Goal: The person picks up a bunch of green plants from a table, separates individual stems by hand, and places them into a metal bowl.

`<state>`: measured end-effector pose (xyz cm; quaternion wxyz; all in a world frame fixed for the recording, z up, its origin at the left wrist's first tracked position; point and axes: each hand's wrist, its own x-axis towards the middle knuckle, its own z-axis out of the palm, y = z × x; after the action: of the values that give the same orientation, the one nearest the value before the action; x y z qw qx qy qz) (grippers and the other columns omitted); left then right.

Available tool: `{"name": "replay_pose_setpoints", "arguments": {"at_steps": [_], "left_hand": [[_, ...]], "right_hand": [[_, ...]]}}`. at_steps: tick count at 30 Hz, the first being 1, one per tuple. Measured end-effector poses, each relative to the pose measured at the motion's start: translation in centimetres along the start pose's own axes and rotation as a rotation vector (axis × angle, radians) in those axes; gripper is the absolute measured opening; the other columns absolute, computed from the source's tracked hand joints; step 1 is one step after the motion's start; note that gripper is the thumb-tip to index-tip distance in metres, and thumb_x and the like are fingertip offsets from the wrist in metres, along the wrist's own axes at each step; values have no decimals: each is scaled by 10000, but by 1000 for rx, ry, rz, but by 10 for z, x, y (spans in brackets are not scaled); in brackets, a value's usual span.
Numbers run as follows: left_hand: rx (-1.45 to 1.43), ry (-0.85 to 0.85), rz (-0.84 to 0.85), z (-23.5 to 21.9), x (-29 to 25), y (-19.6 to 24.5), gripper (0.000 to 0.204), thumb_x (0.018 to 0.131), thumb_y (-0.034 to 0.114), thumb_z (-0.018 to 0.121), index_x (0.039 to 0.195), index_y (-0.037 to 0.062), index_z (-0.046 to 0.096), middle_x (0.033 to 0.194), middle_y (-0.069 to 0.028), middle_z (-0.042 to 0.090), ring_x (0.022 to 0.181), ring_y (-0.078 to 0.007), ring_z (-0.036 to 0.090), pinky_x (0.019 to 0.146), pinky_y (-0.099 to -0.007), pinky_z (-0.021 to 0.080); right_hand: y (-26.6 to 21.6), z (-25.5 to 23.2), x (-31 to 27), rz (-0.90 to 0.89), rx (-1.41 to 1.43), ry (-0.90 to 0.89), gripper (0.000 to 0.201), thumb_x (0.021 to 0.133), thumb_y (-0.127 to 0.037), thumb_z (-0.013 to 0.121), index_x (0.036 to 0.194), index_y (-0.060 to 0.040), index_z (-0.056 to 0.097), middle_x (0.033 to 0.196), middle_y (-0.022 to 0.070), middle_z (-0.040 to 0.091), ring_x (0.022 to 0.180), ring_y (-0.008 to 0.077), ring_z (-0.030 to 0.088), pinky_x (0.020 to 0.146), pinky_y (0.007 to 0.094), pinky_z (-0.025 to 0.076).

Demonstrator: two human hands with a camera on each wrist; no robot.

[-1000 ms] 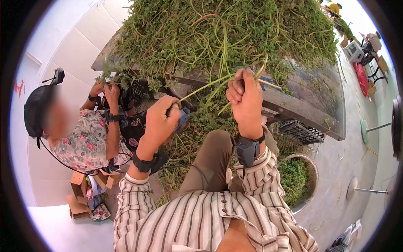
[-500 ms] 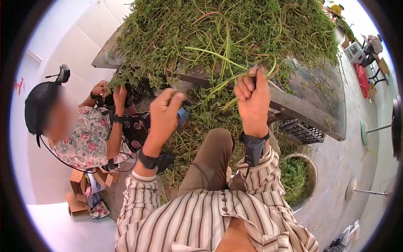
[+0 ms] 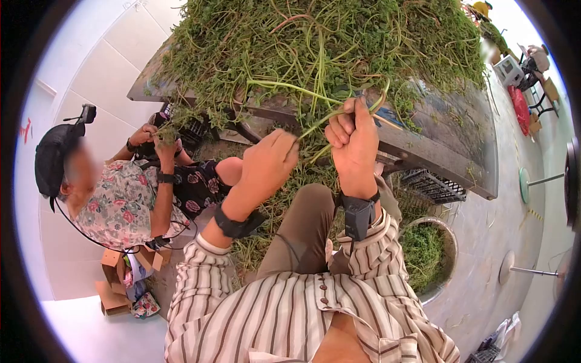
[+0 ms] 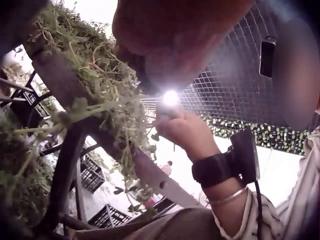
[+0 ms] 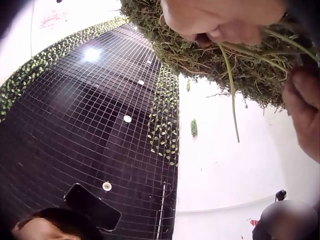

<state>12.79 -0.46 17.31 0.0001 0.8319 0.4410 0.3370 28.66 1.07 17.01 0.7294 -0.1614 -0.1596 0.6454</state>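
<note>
My right hand (image 3: 354, 145) pinches several long green stems (image 3: 330, 115) between thumb and fingers, just in front of the table edge. One pale green stem (image 3: 275, 83) sticks out from it to the left, its end free. My left hand (image 3: 269, 166) is lower and to the left, its fingertips closed on the end of another stem that runs across to the right hand. In the right wrist view, a thin stem (image 5: 232, 95) hangs below the right hand (image 5: 220, 20), and the left hand (image 5: 305, 107) is close by. The left hand's fingertips are hidden in the head view.
A large heap of leafy greens (image 3: 375, 42) covers much of the table (image 3: 448, 145). More cut plants lie on the floor by my knees. A round tub (image 3: 451, 254) of greens stands at right, near a black crate (image 3: 433, 184). Another person (image 3: 127, 187) sits at left handling plants.
My left hand released the stem it held stretched out, leaving that end free, then moved right and took another stem. My right hand keeps its stems with little movement.
</note>
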Motion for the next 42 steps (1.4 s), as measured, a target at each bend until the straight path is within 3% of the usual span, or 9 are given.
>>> {"name": "replay_pose_setpoints", "arguments": {"at_steps": [5,10,17,19,27,35,37,39,42], "left_hand": [[54,-101,-59,-17,-45,-40,48,806,90,524,815,57,557,733,-100,545,655,-289,559,567,-346,450],[-181,-112,-663,-43,-84,-71,182,875,104,431,931,7,575,774,-137,572,674,-264,566,636,-319,451],[-317,69,-453,-23,-43,-42,176,878,86,472,993,-1,572,852,-143,596,739,-250,580,684,-306,449],[-354,24,-249,-15,-25,-32,186,859,77,517,1025,14,571,904,-145,590,744,-277,579,695,-310,457],[-268,-134,-166,16,-12,-29,161,820,78,559,973,32,575,827,-135,536,718,-334,530,625,-347,440],[-225,-31,-428,1,-48,-65,106,810,87,514,866,22,577,812,-114,559,705,-309,555,621,-336,446],[-46,-1,-342,0,-71,-93,128,817,98,493,858,3,569,798,-133,564,704,-295,556,631,-321,440],[-350,12,-720,-12,-85,-96,150,816,96,476,847,-19,566,789,-154,574,684,-274,558,642,-323,442],[-329,30,-738,-16,-85,-89,156,813,69,447,855,-29,560,791,-162,580,661,-243,541,641,-321,441]], "right_hand": [[-12,-3,5,-58,61,83,250,948,-281,443,774,-100,450,540,-41,313,436,59,253,395,219,238],[-31,-12,8,-116,72,24,253,955,-288,431,780,-105,452,551,-41,299,467,60,240,418,221,230],[-12,-12,7,-52,39,-37,249,960,-272,424,783,-102,463,557,-47,302,475,56,242,422,225,223],[-9,-8,6,-34,45,-28,252,960,-272,424,784,-96,468,548,-48,300,473,53,250,417,219,224],[-8,-6,3,11,53,-79,259,968,-269,400,787,-95,464,545,-52,299,455,52,261,408,212,238],[-1,-6,1,58,52,-49,261,963,-282,411,788,-97,468,541,-49,296,454,54,251,410,213,234],[-10,-6,3,-44,42,-10,261,962,-285,414,790,-98,471,543,-49,301,457,55,254,411,214,233],[-17,-9,5,-79,58,-39,261,960,-287,420,787,-98,471,546,-50,305,462,55,258,414,214,233],[-13,-8,1,-47,57,-23,257,959,-276,422,778,-98,468,551,-50,308,466,53,261,417,215,232]]}}
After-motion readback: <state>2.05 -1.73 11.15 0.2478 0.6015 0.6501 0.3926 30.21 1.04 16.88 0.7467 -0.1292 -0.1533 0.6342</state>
